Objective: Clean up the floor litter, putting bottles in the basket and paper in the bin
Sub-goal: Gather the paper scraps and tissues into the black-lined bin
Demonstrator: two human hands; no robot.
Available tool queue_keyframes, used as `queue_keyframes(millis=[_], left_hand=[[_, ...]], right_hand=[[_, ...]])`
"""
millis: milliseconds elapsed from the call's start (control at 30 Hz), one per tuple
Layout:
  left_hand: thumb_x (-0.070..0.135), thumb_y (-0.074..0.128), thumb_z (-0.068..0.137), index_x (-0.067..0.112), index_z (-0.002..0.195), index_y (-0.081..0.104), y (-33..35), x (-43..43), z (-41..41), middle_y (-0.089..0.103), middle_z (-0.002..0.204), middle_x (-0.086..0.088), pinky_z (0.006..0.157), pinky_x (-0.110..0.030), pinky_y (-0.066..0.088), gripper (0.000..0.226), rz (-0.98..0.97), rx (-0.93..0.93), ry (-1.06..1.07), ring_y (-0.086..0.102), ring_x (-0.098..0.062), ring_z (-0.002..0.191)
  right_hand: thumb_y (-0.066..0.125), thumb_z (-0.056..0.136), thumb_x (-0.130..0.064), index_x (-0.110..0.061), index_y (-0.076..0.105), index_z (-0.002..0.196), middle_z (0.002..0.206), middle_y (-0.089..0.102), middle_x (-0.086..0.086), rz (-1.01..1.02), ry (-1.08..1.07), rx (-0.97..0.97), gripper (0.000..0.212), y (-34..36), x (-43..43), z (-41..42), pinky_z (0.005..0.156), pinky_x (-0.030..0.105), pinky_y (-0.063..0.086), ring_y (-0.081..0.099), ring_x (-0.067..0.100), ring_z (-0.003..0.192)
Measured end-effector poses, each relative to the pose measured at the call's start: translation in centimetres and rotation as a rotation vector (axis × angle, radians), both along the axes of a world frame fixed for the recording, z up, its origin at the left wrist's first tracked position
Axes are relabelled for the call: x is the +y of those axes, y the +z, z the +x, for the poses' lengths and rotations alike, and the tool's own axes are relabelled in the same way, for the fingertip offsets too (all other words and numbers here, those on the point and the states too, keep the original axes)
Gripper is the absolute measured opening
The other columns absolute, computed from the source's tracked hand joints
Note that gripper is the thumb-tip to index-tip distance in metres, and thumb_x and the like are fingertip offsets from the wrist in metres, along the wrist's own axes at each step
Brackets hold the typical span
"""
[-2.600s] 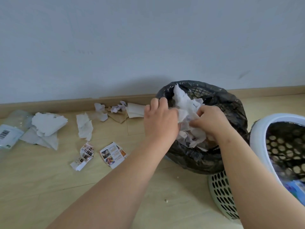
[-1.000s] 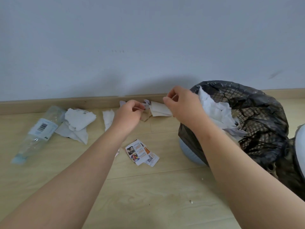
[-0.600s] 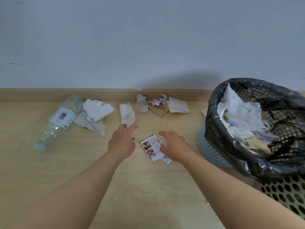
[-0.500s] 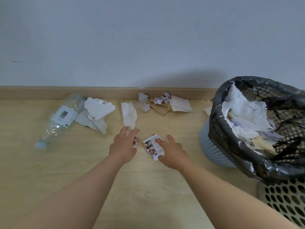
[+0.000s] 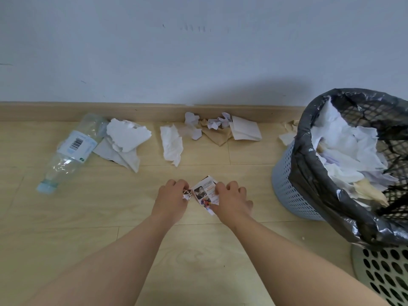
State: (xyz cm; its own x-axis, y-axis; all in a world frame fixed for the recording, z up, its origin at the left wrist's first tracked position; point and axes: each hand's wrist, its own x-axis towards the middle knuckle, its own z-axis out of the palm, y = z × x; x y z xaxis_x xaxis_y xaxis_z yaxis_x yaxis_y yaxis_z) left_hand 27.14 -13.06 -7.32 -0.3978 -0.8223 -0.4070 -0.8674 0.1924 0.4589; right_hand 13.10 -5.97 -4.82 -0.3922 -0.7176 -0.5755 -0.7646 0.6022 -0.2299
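Clear plastic first: at the far left a bottle [image 5: 68,151] lies on its side on the floor, its cap towards me, and its upper part touches a heap of torn white paper [image 5: 127,138]. Next comes a white tissue [image 5: 172,144], and behind it small crumpled scraps [image 5: 212,125] lie along the skirting board.

In the middle, my left hand [image 5: 171,199] has a narrow grip, pinching a small printed scrap [image 5: 187,193]. Just beside it lies the leaflet [image 5: 205,193], and my right hand [image 5: 229,199] curls its fingers over the leaflet's right edge. The bin [image 5: 284,184] stands to the right with a black bag, already quite full of paper. Only a corner of the basket [image 5: 379,272] shows, low at the right.

I judge the step is to lift both printed pieces. To do it well, I would slide a fingertip under the flat leaflet before closing, because thin paper clings to a smooth floor. I would then crumple both pieces into one hand and drop them deep in the bin, not on the heap's edge, where they could slide off.

On writing, the bottle's label shows a barcode and a small green mark, but I cannot read any words. The leaflet has colour photographs and lines of text too small to read.
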Motion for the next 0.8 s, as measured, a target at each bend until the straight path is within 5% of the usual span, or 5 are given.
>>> queue_keyframes(millis=[167,467,633,800], left_hand=[[0.015,0.056,0.087,0.014,0.106,0.053,0.5,0.2,0.0,0.059,0.104,-0.004,0.07,-0.026,0.036,0.019,0.037,0.057,0.087,0.054,-0.021,0.094],[0.016,0.065,0.086,0.014,0.095,0.052,2.3,-0.4,0.5,0.056,0.091,0.003,0.057,-0.021,0.039,0.016,0.174,0.281,0.349,0.051,-0.016,0.083],[0.022,0.06,0.088,0.017,0.085,0.062,4.9,-1.2,-0.5,0.06,0.087,0.004,0.067,-0.026,0.039,0.006,0.157,0.353,0.369,0.055,-0.017,0.084],[0.022,0.064,0.087,0.019,0.074,0.059,8.4,-1.7,-2.5,0.056,0.077,0.007,0.059,-0.024,0.039,0.014,0.21,0.585,0.494,0.05,-0.01,0.069]], right_hand=[[0.068,0.082,-0.03,-0.027,0.026,0.131,0.122,0.048,0.007,-0.021,-0.211,-0.194,0.065,-0.8,-0.3,-0.2,0.089,0.041,0.046,0.05,0.029,0.111],[0.042,0.092,-0.017,-0.019,0.041,0.107,0.106,0.059,0.006,0.05,-0.162,-0.273,0.015,-1.1,1.0,-1.3,0.072,0.032,0.041,0.053,0.026,0.089],[0.046,0.092,-0.006,-0.01,0.05,0.08,0.085,0.057,0.009,-0.156,-0.715,-0.62,0.014,0.3,0.8,-1.3,0.064,0.028,0.047,0.058,0.026,0.077],[0.043,0.093,0.001,-0.011,0.054,0.105,0.095,0.064,0.01,-0.359,-0.96,-0.98,0.02,4.4,-1.5,-0.4,0.066,0.033,0.053,0.063,0.023,0.079]])
